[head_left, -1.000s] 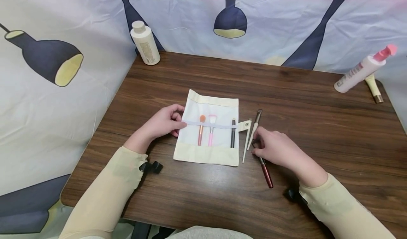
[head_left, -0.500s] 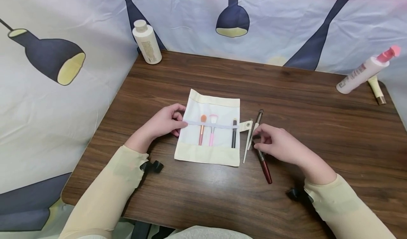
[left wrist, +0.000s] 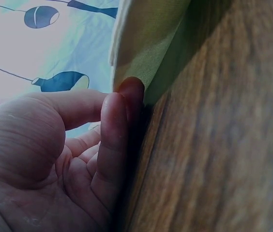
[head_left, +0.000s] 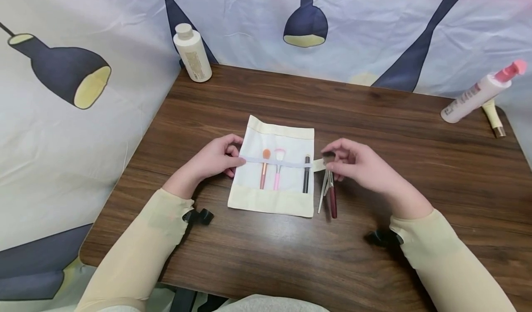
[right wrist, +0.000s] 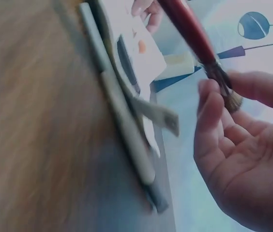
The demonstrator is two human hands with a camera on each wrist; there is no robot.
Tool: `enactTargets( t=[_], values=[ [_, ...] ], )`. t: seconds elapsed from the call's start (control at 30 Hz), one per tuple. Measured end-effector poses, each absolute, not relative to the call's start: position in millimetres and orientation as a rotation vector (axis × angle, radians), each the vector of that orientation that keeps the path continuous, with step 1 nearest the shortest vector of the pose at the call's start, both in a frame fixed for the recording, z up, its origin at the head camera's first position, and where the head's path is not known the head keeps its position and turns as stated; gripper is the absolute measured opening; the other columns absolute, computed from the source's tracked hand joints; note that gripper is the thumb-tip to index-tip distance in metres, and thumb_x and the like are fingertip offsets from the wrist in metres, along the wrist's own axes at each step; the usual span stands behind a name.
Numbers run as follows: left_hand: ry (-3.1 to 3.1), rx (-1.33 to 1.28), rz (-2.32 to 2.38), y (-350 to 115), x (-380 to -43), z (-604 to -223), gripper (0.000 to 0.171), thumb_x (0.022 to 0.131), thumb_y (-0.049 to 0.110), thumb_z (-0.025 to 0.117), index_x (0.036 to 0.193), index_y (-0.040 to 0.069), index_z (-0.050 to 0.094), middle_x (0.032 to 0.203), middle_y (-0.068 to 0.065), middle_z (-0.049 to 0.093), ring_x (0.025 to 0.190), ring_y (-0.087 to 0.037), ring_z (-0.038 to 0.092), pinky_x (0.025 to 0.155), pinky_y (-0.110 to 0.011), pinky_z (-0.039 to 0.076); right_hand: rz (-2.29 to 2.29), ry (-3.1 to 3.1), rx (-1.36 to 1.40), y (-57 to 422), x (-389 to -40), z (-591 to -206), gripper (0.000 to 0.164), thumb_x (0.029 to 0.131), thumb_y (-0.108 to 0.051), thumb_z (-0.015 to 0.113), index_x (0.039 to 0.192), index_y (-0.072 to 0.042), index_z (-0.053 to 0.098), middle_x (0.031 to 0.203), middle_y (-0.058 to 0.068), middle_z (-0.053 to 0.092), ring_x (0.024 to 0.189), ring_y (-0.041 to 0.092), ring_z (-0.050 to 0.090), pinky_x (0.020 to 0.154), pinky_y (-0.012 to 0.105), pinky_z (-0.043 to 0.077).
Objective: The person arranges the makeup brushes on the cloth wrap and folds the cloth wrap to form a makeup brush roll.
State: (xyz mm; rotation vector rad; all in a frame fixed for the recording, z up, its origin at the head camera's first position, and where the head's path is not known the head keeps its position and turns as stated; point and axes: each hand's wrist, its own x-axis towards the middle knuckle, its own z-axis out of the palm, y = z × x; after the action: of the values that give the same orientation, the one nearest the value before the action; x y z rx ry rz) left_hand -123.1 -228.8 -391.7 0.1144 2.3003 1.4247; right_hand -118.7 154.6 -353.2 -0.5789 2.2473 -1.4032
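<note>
A cream brush roll (head_left: 270, 202) lies unfolded, an elastic band across its middle. Under that band sit an orange-tipped makeup brush (head_left: 262, 177), a pink makeup brush (head_left: 277, 179) and a black-handled one (head_left: 306, 179). My left hand (head_left: 218, 158) pinches the roll's left edge between thumb and finger; the left wrist view shows the cloth (left wrist: 144, 48) raised there. With thumb and fingertips, my right hand (head_left: 360, 168) grips a red-handled makeup brush (right wrist: 189, 29) near its bristles, handle pointing toward me. Two pale-handled brushes (right wrist: 127, 121) lie beside the roll, partly hidden in the head view.
The roll's snap tab (head_left: 318, 165) sticks out toward the right hand. A white bottle (head_left: 194, 58) stands at the table's back left. At the back right are a pink-pump bottle (head_left: 474, 97) and a cream tube (head_left: 493, 118). Printed cloth hangs behind the table (head_left: 266, 256).
My right hand has picked up the red-handled brush and moved it up and left, closer to the roll. My left hand stays on the roll's edge.
</note>
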Motion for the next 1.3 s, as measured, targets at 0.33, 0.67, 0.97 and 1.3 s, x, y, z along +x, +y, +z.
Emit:
enactTargets(
  t=[0.33, 0.67, 0.97, 1.3],
  values=[
    [2.300, 0.113, 1.429, -229.5, -122.7, -391.2, 0.046, 0.094, 0.003, 0.071, 0.136, 0.003, 0.052, 0.079, -0.010, 0.065, 0.058, -0.022, 0.064, 0.056, -0.034, 0.062, -1.736, 2.126, -0.372, 115.7, -154.8, -356.1, 0.043, 0.101, -0.012, 0.066, 0.140, 0.000, 0.052, 0.085, 0.005, 0.063, 0.074, 0.022, 0.068, 0.073, 0.034, 0.063],
    [2.284, 0.111, 1.419, -228.7, -121.8, -392.8, 0.047, 0.094, 0.003, 0.071, 0.137, 0.001, 0.051, 0.079, -0.009, 0.064, 0.058, -0.021, 0.064, 0.056, -0.033, 0.061, -1.797, 2.069, -0.203, 91.7, -180.2, -375.0, 0.046, 0.103, -0.010, 0.062, 0.145, 0.001, 0.047, 0.097, 0.007, 0.063, 0.077, 0.016, 0.067, 0.076, 0.026, 0.062],
    [2.297, 0.115, 1.423, -229.9, -121.9, -393.8, 0.047, 0.094, 0.003, 0.071, 0.136, 0.000, 0.051, 0.079, -0.009, 0.064, 0.058, -0.020, 0.063, 0.054, -0.032, 0.061, -1.884, 2.073, -0.081, 77.9, -192.2, -385.0, 0.042, 0.105, -0.006, 0.057, 0.145, -0.002, 0.046, 0.104, 0.008, 0.059, 0.082, 0.015, 0.066, 0.081, 0.030, 0.063],
    [2.315, 0.118, 1.409, -229.6, -123.4, -394.0, 0.045, 0.094, 0.004, 0.072, 0.134, 0.003, 0.052, 0.079, -0.009, 0.065, 0.057, -0.021, 0.064, 0.055, -0.033, 0.061, -1.954, 2.078, 0.073, 76.0, -195.2, -399.7, 0.040, 0.108, -0.011, 0.051, 0.147, -0.008, 0.042, 0.110, 0.006, 0.050, 0.091, 0.017, 0.062, 0.077, 0.025, 0.062]
  ],
)
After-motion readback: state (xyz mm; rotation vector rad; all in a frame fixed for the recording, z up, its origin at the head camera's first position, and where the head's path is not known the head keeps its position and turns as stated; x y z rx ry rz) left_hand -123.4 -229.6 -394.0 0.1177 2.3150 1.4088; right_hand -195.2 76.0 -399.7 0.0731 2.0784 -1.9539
